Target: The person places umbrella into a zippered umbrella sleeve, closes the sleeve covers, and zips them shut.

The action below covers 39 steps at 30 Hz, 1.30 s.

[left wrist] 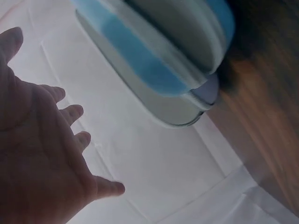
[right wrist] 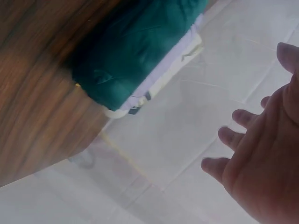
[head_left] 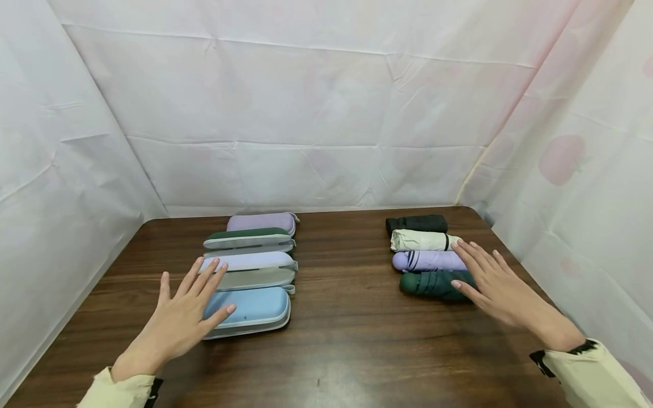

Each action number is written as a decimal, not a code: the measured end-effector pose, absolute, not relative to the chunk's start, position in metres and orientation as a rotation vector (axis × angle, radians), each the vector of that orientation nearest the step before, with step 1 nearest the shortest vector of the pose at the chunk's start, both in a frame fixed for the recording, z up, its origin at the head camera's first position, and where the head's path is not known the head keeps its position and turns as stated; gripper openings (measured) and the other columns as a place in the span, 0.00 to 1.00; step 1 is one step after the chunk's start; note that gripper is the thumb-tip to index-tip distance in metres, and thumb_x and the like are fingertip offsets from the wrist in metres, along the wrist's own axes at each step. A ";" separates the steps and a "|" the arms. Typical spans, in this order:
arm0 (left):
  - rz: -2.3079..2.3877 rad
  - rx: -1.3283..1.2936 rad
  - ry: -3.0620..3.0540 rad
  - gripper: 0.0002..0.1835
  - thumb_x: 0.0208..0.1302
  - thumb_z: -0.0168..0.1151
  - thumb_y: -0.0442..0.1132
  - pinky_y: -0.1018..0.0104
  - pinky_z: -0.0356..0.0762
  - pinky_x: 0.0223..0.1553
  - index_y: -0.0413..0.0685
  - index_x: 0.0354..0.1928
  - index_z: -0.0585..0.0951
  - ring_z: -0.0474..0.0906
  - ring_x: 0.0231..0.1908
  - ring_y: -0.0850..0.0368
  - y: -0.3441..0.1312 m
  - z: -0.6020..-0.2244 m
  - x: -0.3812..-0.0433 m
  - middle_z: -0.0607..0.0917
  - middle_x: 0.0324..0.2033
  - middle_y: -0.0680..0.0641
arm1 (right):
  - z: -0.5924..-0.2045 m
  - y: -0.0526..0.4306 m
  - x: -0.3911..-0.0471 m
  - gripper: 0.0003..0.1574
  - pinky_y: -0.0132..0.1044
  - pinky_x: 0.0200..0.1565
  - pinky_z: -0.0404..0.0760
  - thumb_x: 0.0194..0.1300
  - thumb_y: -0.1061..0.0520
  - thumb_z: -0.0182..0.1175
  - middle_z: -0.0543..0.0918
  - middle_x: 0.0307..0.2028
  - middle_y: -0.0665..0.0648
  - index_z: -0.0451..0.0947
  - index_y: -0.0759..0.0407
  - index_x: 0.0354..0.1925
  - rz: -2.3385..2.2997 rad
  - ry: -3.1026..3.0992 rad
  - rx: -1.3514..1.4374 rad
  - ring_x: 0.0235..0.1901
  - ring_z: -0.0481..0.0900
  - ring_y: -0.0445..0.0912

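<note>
My left hand [head_left: 181,314], fingers spread and straight, hovers by the left end of a blue zip case [head_left: 250,303] and holds nothing. Behind that case lie a lavender-and-grey case [head_left: 257,261], a green-and-grey case [head_left: 250,234] and a purple case [head_left: 260,221]. On the other side, my right hand [head_left: 495,289] is held in the air with straight fingers, also without anything in it. It partly covers a folded dark green umbrella [head_left: 431,284] and a lavender umbrella [head_left: 433,260]. Beyond these lie a cream umbrella [head_left: 418,240] and a black umbrella [head_left: 418,222].
Everything rests on a brown wood-grain table [head_left: 336,334]. White sheeting [head_left: 316,113] with creases hangs behind the table and along both sides. The cases form a row on the left, the umbrellas a row on the right.
</note>
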<state>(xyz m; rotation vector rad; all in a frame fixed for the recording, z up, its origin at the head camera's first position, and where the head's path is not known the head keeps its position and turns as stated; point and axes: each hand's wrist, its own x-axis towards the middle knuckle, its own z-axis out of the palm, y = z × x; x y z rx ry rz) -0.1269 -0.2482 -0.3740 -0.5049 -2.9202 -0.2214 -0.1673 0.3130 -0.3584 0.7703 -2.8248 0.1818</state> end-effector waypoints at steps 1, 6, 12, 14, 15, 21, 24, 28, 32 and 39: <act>-0.241 -0.517 -2.928 0.43 0.67 0.48 0.64 0.33 0.18 0.59 0.52 0.76 0.47 0.30 0.72 0.48 -0.249 -0.376 -0.127 0.49 0.74 0.45 | -0.359 0.313 -0.169 0.47 0.56 0.67 0.33 0.72 0.44 0.51 0.48 0.72 0.64 0.39 0.56 0.75 0.191 -2.830 0.777 0.72 0.39 0.56; -0.362 -0.550 -2.970 0.46 0.62 0.53 0.67 0.28 0.38 0.59 0.50 0.74 0.53 0.50 0.67 0.39 -0.251 -0.386 -0.130 0.60 0.68 0.42 | -0.367 0.317 -0.182 0.45 0.61 0.61 0.52 0.70 0.47 0.54 0.57 0.66 0.70 0.45 0.60 0.74 0.180 -2.804 0.829 0.64 0.55 0.65; -0.423 -0.615 -2.944 0.46 0.59 0.56 0.67 0.33 0.44 0.61 0.48 0.72 0.59 0.53 0.66 0.42 -0.255 -0.402 -0.133 0.63 0.65 0.44 | -0.379 0.323 -0.198 0.43 0.61 0.55 0.59 0.69 0.48 0.56 0.62 0.61 0.71 0.50 0.63 0.72 0.161 -2.794 0.859 0.60 0.61 0.66; -0.436 -0.642 -2.926 0.44 0.61 0.56 0.66 0.35 0.41 0.63 0.47 0.71 0.60 0.53 0.67 0.43 -0.256 -0.407 -0.133 0.62 0.66 0.44 | -0.383 0.324 -0.202 0.42 0.61 0.55 0.60 0.69 0.48 0.57 0.62 0.61 0.71 0.51 0.63 0.71 0.174 -2.802 0.867 0.59 0.62 0.66; -0.437 -0.653 -2.918 0.44 0.61 0.56 0.65 0.35 0.40 0.63 0.47 0.71 0.59 0.53 0.67 0.42 -0.256 -0.410 -0.132 0.61 0.66 0.44 | -0.384 0.324 -0.203 0.42 0.61 0.55 0.61 0.69 0.48 0.57 0.62 0.60 0.70 0.52 0.63 0.71 0.178 -2.806 0.872 0.59 0.63 0.66; -0.410 -0.692 -2.881 0.41 0.64 0.55 0.63 0.39 0.31 0.65 0.47 0.72 0.59 0.51 0.68 0.42 -0.257 -0.421 -0.126 0.60 0.68 0.43 | -0.396 0.323 -0.207 0.42 0.60 0.48 0.69 0.66 0.42 0.59 0.68 0.55 0.66 0.59 0.64 0.67 0.137 -2.820 0.892 0.52 0.70 0.61; -0.374 -0.721 -2.852 0.39 0.64 0.56 0.61 0.39 0.33 0.65 0.48 0.71 0.61 0.52 0.67 0.43 -0.257 -0.423 -0.124 0.60 0.67 0.43 | -0.403 0.322 -0.211 0.41 0.55 0.42 0.73 0.59 0.41 0.65 0.71 0.49 0.61 0.66 0.64 0.60 0.085 -2.750 0.939 0.48 0.71 0.55; -0.322 -0.751 -2.821 0.38 0.64 0.58 0.58 0.40 0.44 0.64 0.48 0.70 0.63 0.54 0.66 0.45 -0.258 -0.423 -0.122 0.63 0.66 0.44 | -0.409 0.319 -0.215 0.38 0.50 0.36 0.73 0.53 0.44 0.70 0.71 0.45 0.57 0.70 0.63 0.53 0.048 -2.673 1.011 0.45 0.70 0.51; -0.287 -0.778 -2.807 0.37 0.63 0.61 0.56 0.43 0.54 0.61 0.48 0.70 0.64 0.59 0.64 0.47 -0.258 -0.422 -0.124 0.66 0.64 0.46 | -0.411 0.317 -0.216 0.36 0.48 0.34 0.71 0.51 0.45 0.72 0.71 0.44 0.56 0.72 0.61 0.51 0.018 -2.674 1.030 0.43 0.70 0.51; -0.233 -0.854 -2.787 0.39 0.53 0.71 0.54 0.44 0.67 0.52 0.44 0.64 0.71 0.69 0.57 0.48 -0.257 -0.412 -0.137 0.73 0.57 0.46 | -0.412 0.319 -0.220 0.34 0.50 0.35 0.71 0.50 0.45 0.72 0.72 0.44 0.55 0.74 0.59 0.51 -0.048 -2.689 1.046 0.44 0.70 0.51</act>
